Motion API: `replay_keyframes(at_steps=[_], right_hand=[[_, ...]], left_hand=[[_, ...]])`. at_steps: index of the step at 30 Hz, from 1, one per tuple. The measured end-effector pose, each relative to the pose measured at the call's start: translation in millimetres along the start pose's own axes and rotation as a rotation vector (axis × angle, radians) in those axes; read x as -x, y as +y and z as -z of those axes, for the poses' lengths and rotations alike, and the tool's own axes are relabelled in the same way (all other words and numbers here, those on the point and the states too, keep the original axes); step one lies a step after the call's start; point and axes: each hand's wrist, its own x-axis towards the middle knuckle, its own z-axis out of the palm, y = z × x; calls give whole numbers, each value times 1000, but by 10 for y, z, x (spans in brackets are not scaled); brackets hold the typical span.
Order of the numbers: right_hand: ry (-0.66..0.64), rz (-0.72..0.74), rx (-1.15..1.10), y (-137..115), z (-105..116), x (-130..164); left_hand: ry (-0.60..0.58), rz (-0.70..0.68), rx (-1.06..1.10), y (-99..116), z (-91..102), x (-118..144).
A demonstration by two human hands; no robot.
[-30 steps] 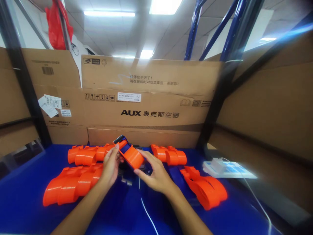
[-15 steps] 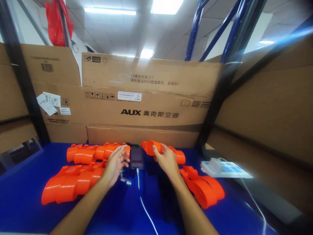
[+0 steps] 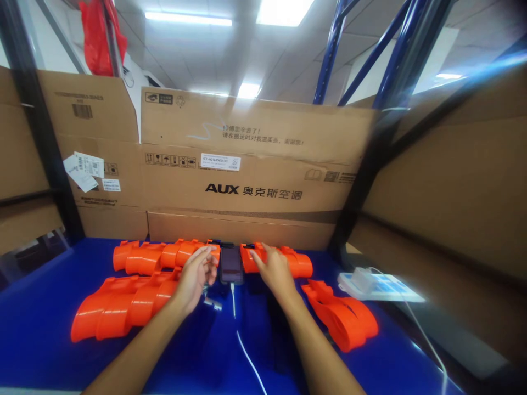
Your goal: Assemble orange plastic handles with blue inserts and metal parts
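My right hand (image 3: pixel 275 272) lies with its fingers spread on an orange plastic shell (image 3: pixel 296 264) in the back row on the blue table (image 3: pixel 49 362), pressing rather than gripping it. My left hand (image 3: pixel 196 276) hovers loosely curled and holds nothing, its fingertips beside the left edge of a dark phone (image 3: pixel 231 263). The phone lies flat between my hands with a white cable (image 3: pixel 247 354) plugged into its near end. A small metal piece (image 3: pixel 211 300) lies just below my left hand.
More orange shells lie in a row at the back left (image 3: pixel 152 257), in a pile at the front left (image 3: pixel 115 307) and at the right (image 3: pixel 343 318). A white charger block on a power strip (image 3: pixel 370 281) sits far right. Cardboard boxes (image 3: pixel 255 164) wall the back.
Both hands held an orange shell over the phone. My left hand let go, and my right hand carried the shell right and back and laid it in the back row, uncovering the phone.
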Motion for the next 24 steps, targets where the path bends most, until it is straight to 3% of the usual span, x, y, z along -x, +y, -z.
replay_keyframes(at_steps=[4,9,13,24], right_hand=[[39,20,213,122,83,11],[-125,46,394,239,16,38],[-215,73,412,252,-7,19],[-249,112,396,297,62,-6]], left_hand=[[-2,8,6,15,-1,1],[11,31,-8,12,1,4],[18,29,-11,5,9,1],[13,28,-18,4,12,0]])
